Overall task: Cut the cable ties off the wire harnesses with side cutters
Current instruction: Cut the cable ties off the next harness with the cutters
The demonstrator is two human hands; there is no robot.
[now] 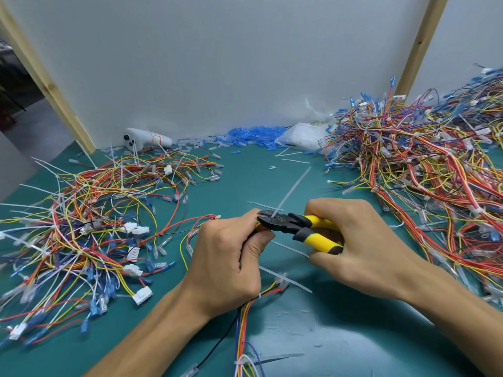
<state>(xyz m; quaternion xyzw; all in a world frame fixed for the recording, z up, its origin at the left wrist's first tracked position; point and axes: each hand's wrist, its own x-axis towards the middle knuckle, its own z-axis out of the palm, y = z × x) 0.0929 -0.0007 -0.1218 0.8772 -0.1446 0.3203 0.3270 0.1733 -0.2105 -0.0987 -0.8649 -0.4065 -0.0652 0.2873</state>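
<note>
My left hand (226, 263) grips a wire harness (245, 330) of red, yellow, blue and black wires that runs down toward the mat's near edge. My right hand (362, 248) holds the yellow-and-black side cutters (304, 227) by their handles. The cutters' dark jaws sit at my left fingertips, closed around the base of a long translucent cable tie (292, 190) that sticks up and to the right. Another cable tie (288, 280) is on the same harness, just right of my left wrist.
A heap of loose harnesses (81, 227) covers the left of the green mat (313, 336). A larger pile of harnesses (424, 164) fills the right. Blue connector sleeves (253, 134), a plastic bag (302, 137) and a white device (147, 138) lie along the white back wall. Cut tie pieces are scattered mid-mat.
</note>
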